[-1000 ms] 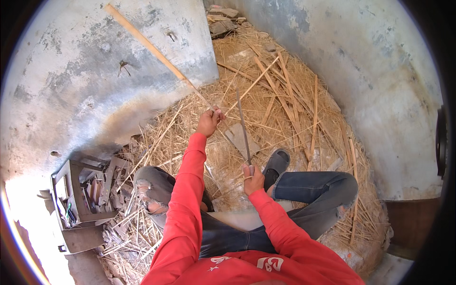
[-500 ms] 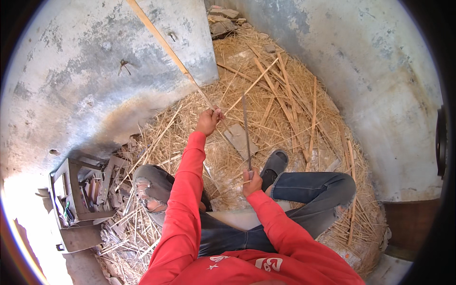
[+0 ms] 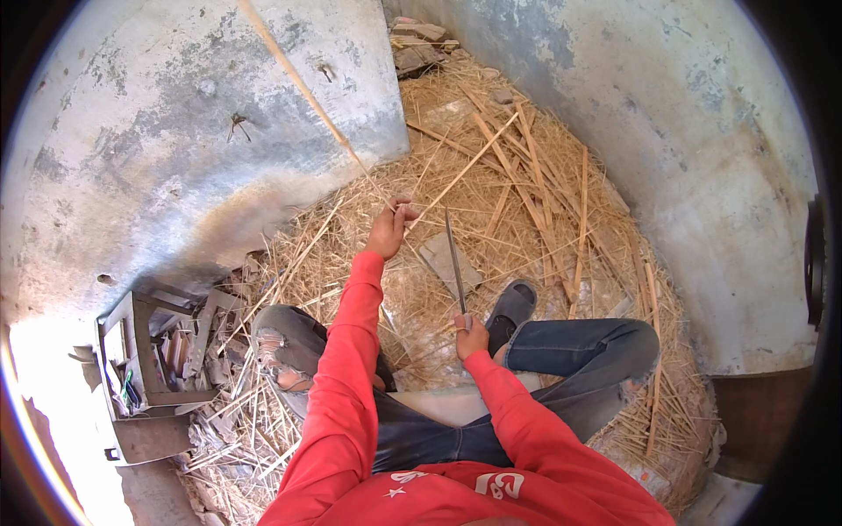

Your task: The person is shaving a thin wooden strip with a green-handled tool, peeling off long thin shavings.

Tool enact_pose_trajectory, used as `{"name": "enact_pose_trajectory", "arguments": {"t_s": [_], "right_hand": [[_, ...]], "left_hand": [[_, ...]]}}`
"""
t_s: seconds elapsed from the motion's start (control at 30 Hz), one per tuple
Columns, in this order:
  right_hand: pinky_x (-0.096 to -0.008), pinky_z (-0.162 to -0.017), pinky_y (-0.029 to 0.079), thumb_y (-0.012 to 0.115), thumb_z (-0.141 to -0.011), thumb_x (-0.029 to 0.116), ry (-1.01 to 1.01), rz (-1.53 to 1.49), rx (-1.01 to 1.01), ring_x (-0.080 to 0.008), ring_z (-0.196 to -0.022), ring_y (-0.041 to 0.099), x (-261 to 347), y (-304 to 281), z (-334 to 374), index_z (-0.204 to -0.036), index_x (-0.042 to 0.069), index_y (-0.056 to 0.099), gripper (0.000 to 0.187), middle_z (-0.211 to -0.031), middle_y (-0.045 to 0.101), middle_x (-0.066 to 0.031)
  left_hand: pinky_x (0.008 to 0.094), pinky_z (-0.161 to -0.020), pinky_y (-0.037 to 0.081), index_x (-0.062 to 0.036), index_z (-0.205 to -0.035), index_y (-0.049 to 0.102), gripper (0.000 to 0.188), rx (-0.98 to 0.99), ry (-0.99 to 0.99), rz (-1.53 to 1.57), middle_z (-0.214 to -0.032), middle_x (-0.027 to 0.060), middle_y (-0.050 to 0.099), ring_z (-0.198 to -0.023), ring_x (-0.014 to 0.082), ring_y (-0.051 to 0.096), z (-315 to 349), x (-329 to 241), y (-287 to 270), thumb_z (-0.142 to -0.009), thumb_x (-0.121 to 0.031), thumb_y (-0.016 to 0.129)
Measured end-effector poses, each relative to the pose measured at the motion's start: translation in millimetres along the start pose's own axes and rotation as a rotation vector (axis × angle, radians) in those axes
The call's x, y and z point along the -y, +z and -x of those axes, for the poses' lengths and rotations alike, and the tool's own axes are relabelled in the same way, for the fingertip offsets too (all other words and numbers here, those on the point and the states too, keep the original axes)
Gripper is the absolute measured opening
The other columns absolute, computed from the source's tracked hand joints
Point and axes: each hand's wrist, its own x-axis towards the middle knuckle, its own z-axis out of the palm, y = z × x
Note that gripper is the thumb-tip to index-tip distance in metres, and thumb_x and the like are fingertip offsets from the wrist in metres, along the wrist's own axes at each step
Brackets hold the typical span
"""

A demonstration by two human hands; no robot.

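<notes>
A long pale bamboo strip (image 3: 303,86) runs from my left hand (image 3: 392,228) up past the upper edge of the view. The fingers of that hand are pinched round its near end; the strip looks slightly blurred. My right hand (image 3: 472,337) is closed round the near end of a long, narrow, dark blade (image 3: 455,259), probably a knife, whose handle is mostly hidden in the fist. The blade points forward, apart from the strip. Beneath it lies a flat grey slab (image 3: 450,261) among the shavings.
Straw-like shavings (image 3: 430,329) cover the floor round my bent legs. Several bamboo strips (image 3: 531,197) lie at the far right. A wooden stool (image 3: 145,351) on its side, with scraps inside, is at the left. Grey walls (image 3: 667,131) curve round; broken bricks (image 3: 417,53) sit at the back.
The blade has dropped lower and tilts a little more to the left. The strip looks narrower and blurred, its near part shifted slightly down. Both hands keep their grip.
</notes>
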Motion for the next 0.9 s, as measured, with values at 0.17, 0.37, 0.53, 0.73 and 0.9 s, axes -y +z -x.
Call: {"name": "enact_pose_trajectory", "arguments": {"t_s": [0.17, 0.37, 0.53, 0.73, 0.9], "right_hand": [[-0.0485, -0.074, 0.050, 0.060, -0.097, 0.052, 0.013, 0.012, 0.063, -0.0441, -0.084, 0.066, -3, 7, 5, -0.090, -0.001, 0.065, 0.053, -0.081, 0.066, -0.0245], [-0.0498, -0.075, 0.051, 0.057, -0.097, 0.053, 0.414, -0.066, 0.444, -0.0421, -0.082, 0.068, 30, -3, 18, -0.089, 0.000, 0.064, 0.055, -0.079, 0.067, -0.0238], [-0.0475, -0.072, 0.053, 0.052, -0.098, 0.056, 0.089, 0.145, 0.284, -0.0402, -0.073, 0.070, -21, 6, 7, -0.090, 0.000, 0.065, 0.058, -0.074, 0.067, -0.0242], [-0.0481, -0.077, 0.051, 0.053, -0.097, 0.057, 0.181, 0.127, 0.363, -0.0422, -0.088, 0.069, -22, 4, -3, -0.094, 0.000, 0.068, 0.059, -0.088, 0.068, -0.0275], [-0.0473, -0.074, 0.052, 0.059, -0.098, 0.047, -0.089, -0.061, 0.069, -0.0422, -0.085, 0.068, 55, -18, 5, -0.100, 0.000, 0.068, 0.047, -0.083, 0.067, -0.0250]], "left_hand": [[0.0370, -0.093, 0.052, -0.0056, -0.130, 0.056, 0.031, 0.015, 0.127, 0.060, -0.116, 0.0155, 0.069, -0.111, 0.0250, 0.067, 4, -2, 14, -0.104, -0.012, 0.039], [0.0387, -0.091, 0.052, -0.0044, -0.133, 0.055, 0.034, -0.054, 0.106, -0.051, -0.117, 0.0179, 0.068, -0.112, 0.0269, 0.067, 9, 19, 6, -0.103, -0.013, 0.041], [0.0463, -0.083, 0.055, -0.0022, -0.118, 0.066, 0.027, -0.301, 0.015, -0.433, -0.092, 0.0245, 0.071, -0.089, 0.0414, 0.070, 5, -1, 21, -0.097, -0.013, 0.052], [0.0411, -0.076, 0.057, -0.0027, -0.116, 0.072, 0.028, -0.189, -0.022, -0.350, -0.091, 0.0216, 0.074, -0.083, 0.0309, 0.075, 5, 9, 3, -0.098, -0.017, 0.055], [0.0379, -0.075, 0.057, -0.0022, -0.117, 0.071, 0.027, -0.068, 0.029, -0.310, -0.093, 0.0183, 0.075, -0.083, 0.0234, 0.075, 19, 18, -13, -0.099, -0.015, 0.056]]}}
